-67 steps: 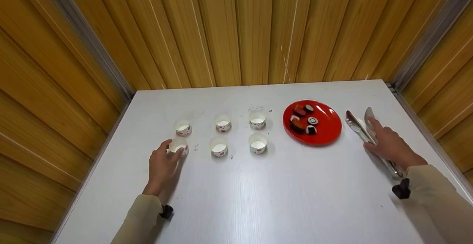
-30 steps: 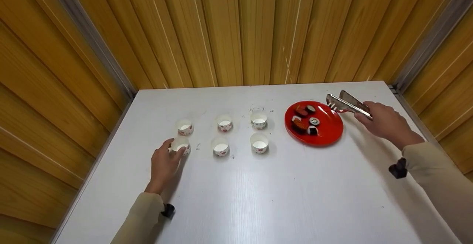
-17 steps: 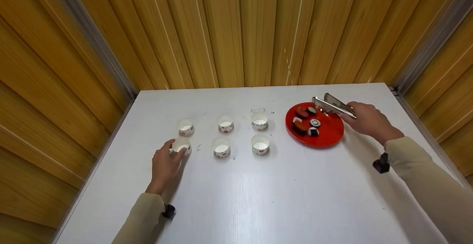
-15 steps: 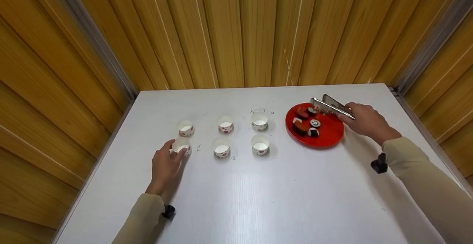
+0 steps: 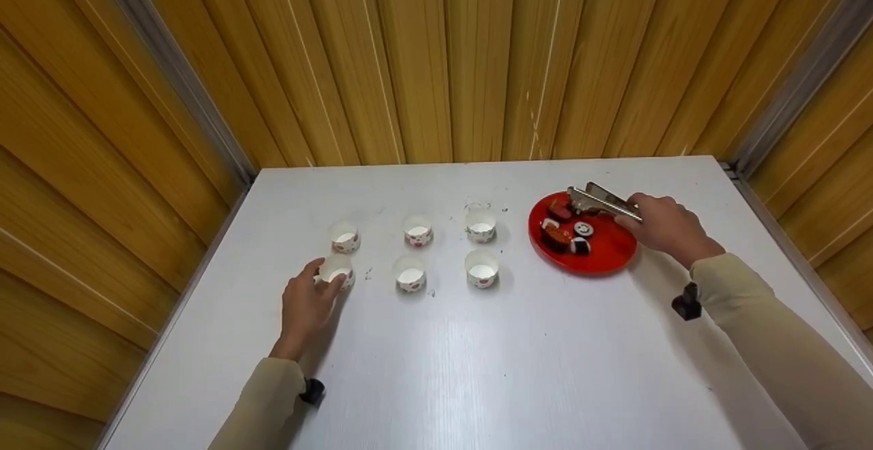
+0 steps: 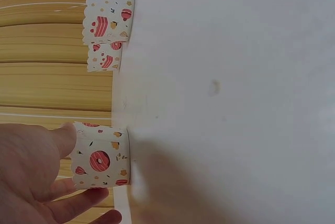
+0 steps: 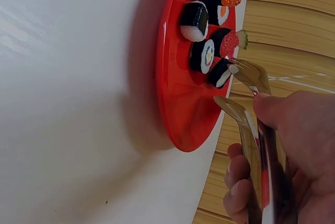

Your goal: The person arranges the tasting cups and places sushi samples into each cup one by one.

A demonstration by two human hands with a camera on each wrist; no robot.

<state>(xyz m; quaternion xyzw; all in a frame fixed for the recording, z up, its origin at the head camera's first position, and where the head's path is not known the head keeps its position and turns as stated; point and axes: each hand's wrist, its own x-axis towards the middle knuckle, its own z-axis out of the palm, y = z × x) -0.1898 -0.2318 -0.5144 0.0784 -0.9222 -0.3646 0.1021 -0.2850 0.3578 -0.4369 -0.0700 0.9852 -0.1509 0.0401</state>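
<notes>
My left hand (image 5: 305, 307) holds a white paper baking cup (image 5: 344, 278) between thumb and fingers; it stands upright on the table. The left wrist view shows the cup's donut print (image 6: 99, 160). With my right hand (image 5: 670, 228) I grip metal tongs (image 5: 608, 205) above the red plate (image 5: 603, 249). Their two arms are spread apart, tips low over the plate's far side. In the right wrist view the tips flank a small black-wrapped sushi piece (image 7: 220, 74); I cannot tell whether they touch it. Beside it lie a round sushi roll (image 7: 207, 56) and a rice ball (image 7: 194, 22).
Several more baking cups stand upright in two rows left of the plate, among them a front-right cup (image 5: 482, 273) and a back-middle cup (image 5: 417, 233). Wood-patterned walls (image 5: 409, 61) enclose the white table (image 5: 436, 368) at the back and sides.
My right hand has picked up the tongs from the table right of the plate and carried them left, then lowered them over the sushi. My left hand stays at its cup.
</notes>
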